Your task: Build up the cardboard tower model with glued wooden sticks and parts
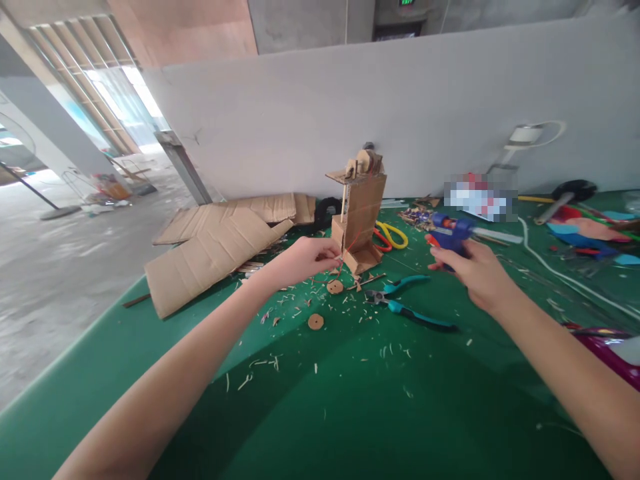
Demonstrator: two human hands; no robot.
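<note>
With the cardboard stand (361, 217) as the clock centre, seen from the wearer's side, the assembly appears partly complete. The stand is upright on the counter (320, 400), its side panel, base and top platform joined, with a round cardboard piece (367, 162) mounted on top. Judged from the layout, the red wire (353, 241) at the front of the stand is not yet fixed at its lower end, and two discs, a near disc (315, 322) and a far disc (335, 287), lie loose at 7 o'clock. The left hand (320, 255), at 8 o'clock beside the base, has its grip closed to a fingertip pinch, apparently on the wire; the exact contact is too small to confirm. The right hand (475, 267), at 4 o'clock, has its grip wrapped around the glue gun (450, 233), holding it clear of the counter with the nozzle toward 9 o'clock. Pliers (420, 316) lie at 5 o'clock, handles spread; cardboard sheets (215, 247) lie at 9 o'clock.
</note>
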